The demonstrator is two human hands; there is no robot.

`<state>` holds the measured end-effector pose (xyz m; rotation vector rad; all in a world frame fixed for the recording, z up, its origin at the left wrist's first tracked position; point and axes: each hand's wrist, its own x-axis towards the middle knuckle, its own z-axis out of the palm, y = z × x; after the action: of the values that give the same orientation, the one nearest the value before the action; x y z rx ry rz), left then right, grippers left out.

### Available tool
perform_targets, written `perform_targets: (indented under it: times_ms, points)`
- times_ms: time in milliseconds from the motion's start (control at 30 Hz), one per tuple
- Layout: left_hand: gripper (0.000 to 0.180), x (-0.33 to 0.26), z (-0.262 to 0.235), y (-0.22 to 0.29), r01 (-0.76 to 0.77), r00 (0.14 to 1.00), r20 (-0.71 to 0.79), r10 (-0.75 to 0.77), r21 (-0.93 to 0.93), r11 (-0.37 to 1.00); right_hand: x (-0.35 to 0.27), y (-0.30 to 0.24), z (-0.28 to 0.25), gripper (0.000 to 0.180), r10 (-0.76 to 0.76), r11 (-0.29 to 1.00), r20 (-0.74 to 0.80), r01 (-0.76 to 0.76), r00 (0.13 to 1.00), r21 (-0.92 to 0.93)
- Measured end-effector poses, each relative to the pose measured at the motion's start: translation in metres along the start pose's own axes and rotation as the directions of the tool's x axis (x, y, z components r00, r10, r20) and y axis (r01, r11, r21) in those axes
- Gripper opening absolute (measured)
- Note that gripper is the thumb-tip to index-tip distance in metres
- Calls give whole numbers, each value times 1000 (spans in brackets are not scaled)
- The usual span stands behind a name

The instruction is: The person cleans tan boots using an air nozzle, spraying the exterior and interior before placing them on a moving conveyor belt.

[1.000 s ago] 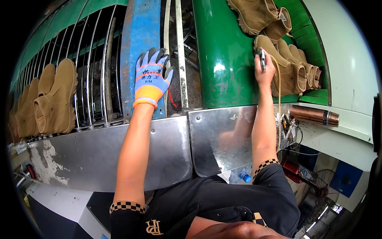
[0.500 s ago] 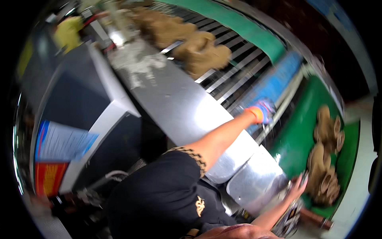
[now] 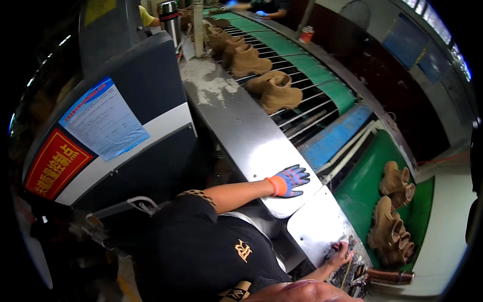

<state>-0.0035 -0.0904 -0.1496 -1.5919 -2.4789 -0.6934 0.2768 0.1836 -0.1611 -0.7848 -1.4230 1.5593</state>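
Observation:
My left hand (image 3: pixel 291 182), in a blue-grey glove with dark fingertips and an orange cuff, lies flat on the metal table (image 3: pixel 246 146). Its fingers are spread and nothing is in them. My right hand (image 3: pixel 340 255) is bare, at the table's right edge beside dark cluttered small items (image 3: pixel 354 274). Its fingers are curled; whatever lies between them is too small and dark to name. Closest to it on the right are tan boots (image 3: pixel 386 221) on a green conveyor belt (image 3: pixel 354 194). More tan boots (image 3: pixel 282 94) stand on the slatted conveyor beyond the table.
A blue roller bar (image 3: pixel 339 136) and pale pipes separate the slatted conveyor from the green belt. On the left stands a dark machine (image 3: pixel 146 80) with posted sheets. A steel thermos (image 3: pixel 169 22) is at the back. Co-workers' blue-gloved hands (image 3: pixel 261 14) and a yellow sleeve (image 3: pixel 146 17) show far off.
My left hand has come back from the blue roller bar onto the metal table. My right hand has moved left, away from the boots, to the table's edge. The view has shifted.

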Motion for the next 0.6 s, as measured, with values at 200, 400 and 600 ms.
perform_targets:
  times_ms: [200, 400, 600]
  points:
    - [59, -17, -3, -1, 46, 999, 20, -47, 49, 998, -3, -11, 25, 18, 14, 994, -53, -8, 999, 112]
    - [60, -7, -2, 5, 21, 999, 40, -25, 99, 995, 11, -2, 9, 15, -63, 985, 54, 53, 997, 164]
    - [58, -9, 4, 6, -5, 998, 66, -2, 110, 994, -1, -4, 6, 12, -38, 983, 45, 30, 998, 179]
